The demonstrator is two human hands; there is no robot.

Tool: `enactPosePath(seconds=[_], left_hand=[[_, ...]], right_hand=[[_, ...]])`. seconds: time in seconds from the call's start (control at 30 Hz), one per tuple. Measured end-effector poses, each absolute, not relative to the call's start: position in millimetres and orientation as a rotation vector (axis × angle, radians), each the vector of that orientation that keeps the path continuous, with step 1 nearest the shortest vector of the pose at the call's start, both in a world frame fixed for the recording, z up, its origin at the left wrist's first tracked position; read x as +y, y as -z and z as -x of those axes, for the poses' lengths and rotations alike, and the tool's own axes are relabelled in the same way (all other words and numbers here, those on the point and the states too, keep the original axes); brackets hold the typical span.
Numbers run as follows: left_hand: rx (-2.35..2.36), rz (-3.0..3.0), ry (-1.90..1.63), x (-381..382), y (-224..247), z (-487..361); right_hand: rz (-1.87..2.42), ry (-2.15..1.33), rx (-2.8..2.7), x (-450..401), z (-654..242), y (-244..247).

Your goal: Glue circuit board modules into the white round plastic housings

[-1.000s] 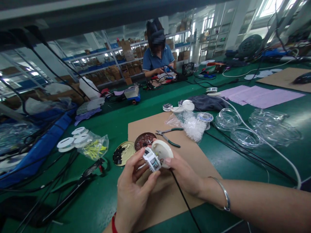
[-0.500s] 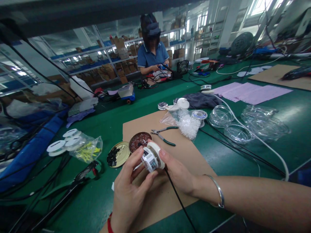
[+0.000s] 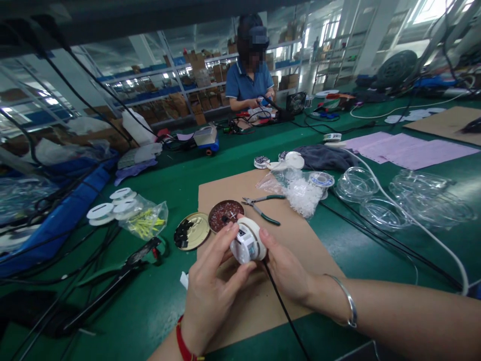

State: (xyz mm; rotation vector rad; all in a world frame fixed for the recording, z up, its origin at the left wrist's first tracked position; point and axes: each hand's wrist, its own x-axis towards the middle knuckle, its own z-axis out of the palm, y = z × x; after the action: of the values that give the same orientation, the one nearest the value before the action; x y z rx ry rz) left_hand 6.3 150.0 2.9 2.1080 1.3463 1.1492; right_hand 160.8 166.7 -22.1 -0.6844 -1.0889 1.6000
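Observation:
Both hands hold a round white device [image 3: 248, 241] above the brown cardboard sheet [image 3: 300, 260]. My left hand [image 3: 214, 281] grips its clear-faced side between fingers and thumb. My right hand [image 3: 285, 265] is closed on the white rim at the other side, with its palm-side fingers partly hidden. A black cable [image 3: 281, 303] runs down from the device toward the front edge. Just behind the hands lie a round tin of small parts [image 3: 221, 213] and a gold lid with black pieces [image 3: 199, 231]. Green-handled cutters [image 3: 267, 217] rest on the cardboard.
A bag of white bits [image 3: 302, 195] and clear round covers [image 3: 381, 213] lie right. At left are white discs [image 3: 100, 213], a bag of yellow pieces [image 3: 145, 224] and a black-and-green tool [image 3: 128, 265]. A person [image 3: 250, 80] works across the table.
The whole view has shifted, so the table items appear farther right. Both hands still hold the white device, which seems turned slightly. The person opposite has moved little.

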Motion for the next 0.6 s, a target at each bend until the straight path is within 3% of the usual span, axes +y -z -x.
enactPosePath(seconds=[0.43, 0.6], left_hand=[[1.318, -2.325, -1.131, 148.0, -4.4, -6.7], [1.197, -1.799, -1.210, 151.0, -15.5, -2.9]], right_hand=[[0.671, -1.528, -1.296, 164.8, -162.5, 9.2], [0.619, -1.599, -1.256, 172.0, -169.6, -8.3]])
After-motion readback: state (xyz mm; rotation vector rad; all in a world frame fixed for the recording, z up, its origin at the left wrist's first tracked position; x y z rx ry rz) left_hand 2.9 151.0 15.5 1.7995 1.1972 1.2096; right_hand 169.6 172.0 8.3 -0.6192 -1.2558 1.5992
